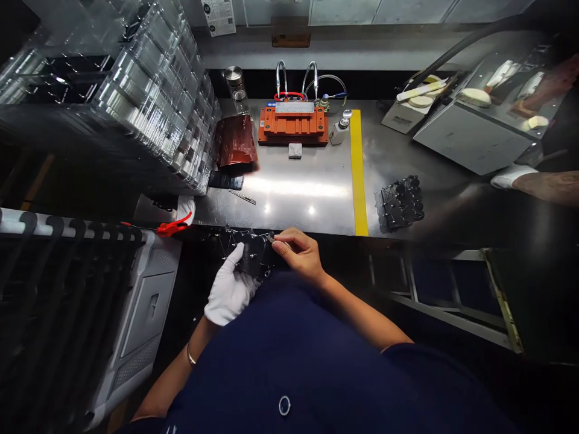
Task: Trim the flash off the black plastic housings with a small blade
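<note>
A black moulded part [253, 256] with small round metal bits along its edges is held just in front of the table's near edge. My left hand [230, 289], in a white glove, grips it from the left with the thumb on top. My bare right hand [298, 253] pinches a small thin metallic tool [270, 239] at the part's upper right corner. Most of that tool is hidden by the fingers.
Ahead on the metal table [294, 208] are an orange fixture [293, 126], a small bottle [339, 131] and tweezers [242, 196]. Stacked clear trays [154, 90] rise at left. Right of the yellow strip [358, 175] lie black parts [400, 204]; another person's gloved hand [513, 176] rests beyond.
</note>
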The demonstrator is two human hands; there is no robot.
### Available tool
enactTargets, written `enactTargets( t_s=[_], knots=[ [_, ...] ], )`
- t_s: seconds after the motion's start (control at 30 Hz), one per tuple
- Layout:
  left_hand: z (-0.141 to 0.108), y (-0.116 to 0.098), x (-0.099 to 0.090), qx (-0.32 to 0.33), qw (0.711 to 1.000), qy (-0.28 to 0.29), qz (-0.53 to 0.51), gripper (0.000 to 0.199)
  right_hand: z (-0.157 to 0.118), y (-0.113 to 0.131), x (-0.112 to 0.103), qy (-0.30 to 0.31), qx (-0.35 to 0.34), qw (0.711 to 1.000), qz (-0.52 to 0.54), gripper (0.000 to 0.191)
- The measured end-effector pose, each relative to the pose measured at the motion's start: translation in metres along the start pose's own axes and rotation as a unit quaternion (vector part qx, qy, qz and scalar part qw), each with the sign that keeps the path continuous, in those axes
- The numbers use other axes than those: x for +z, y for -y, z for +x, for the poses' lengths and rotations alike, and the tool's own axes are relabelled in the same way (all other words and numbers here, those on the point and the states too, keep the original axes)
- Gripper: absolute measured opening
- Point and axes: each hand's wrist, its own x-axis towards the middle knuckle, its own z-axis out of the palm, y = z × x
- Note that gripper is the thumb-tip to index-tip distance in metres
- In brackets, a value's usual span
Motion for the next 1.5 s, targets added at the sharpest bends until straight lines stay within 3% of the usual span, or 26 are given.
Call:
enactTargets(
  t_s=[0.23,0.5,0.73,0.83,0.93,1.0,1.07,1.17,1.23,1.33,1.5],
  knots=[
    [-0.008,-0.001,-0.008,-0.004,0.995,0.014,0.1,0.027,0.01,-0.007,-0.012,-0.078,0.03,0.996,-0.023,0.026],
    [-0.002,-0.005,-0.01,0.049,0.998,0.011,0.045,0.036,0.0,0.014,-0.012,0.025,-0.046,0.999,0.0,0.02],
    [0.001,-0.007,-0.013,0.004,0.999,0.041,0.029,0.04,0.0,0.012,-0.006,0.03,-0.066,0.997,0.009,0.01],
    [0.002,-0.007,-0.018,-0.018,0.998,0.04,0.038,0.034,0.003,0.002,-0.005,0.015,-0.06,0.998,-0.015,0.015],
    [0.0,-0.006,-0.024,-0.039,0.99,0.092,0.101,0.034,0.008,-0.006,-0.01,0.002,-0.03,0.998,-0.054,0.028],
    [-0.002,-0.008,-0.028,0.0,0.98,0.139,0.145,0.041,0.009,-0.003,-0.017,0.049,-0.009,0.995,-0.085,0.037],
    [-0.002,-0.014,-0.03,0.062,0.967,0.17,0.178,0.051,0.009,0.007,-0.025,0.149,-0.026,0.982,-0.112,0.047],
    [0.001,-0.025,-0.03,0.116,0.949,0.18,0.231,0.064,0.009,0.024,-0.033,0.313,-0.128,0.928,-0.154,0.055],
    [0.003,-0.03,-0.03,0.124,0.938,0.181,0.267,0.066,0.009,0.03,-0.033,0.368,-0.188,0.891,-0.188,0.058],
    [0.007,-0.031,-0.03,0.106,0.929,0.197,0.296,0.059,0.009,0.029,-0.03,0.388,-0.231,0.866,-0.213,0.061],
    [0.01,-0.023,-0.031,0.101,0.934,0.205,0.274,0.052,0.008,0.02,-0.027,0.34,-0.282,0.868,-0.228,0.061]
  ],
)
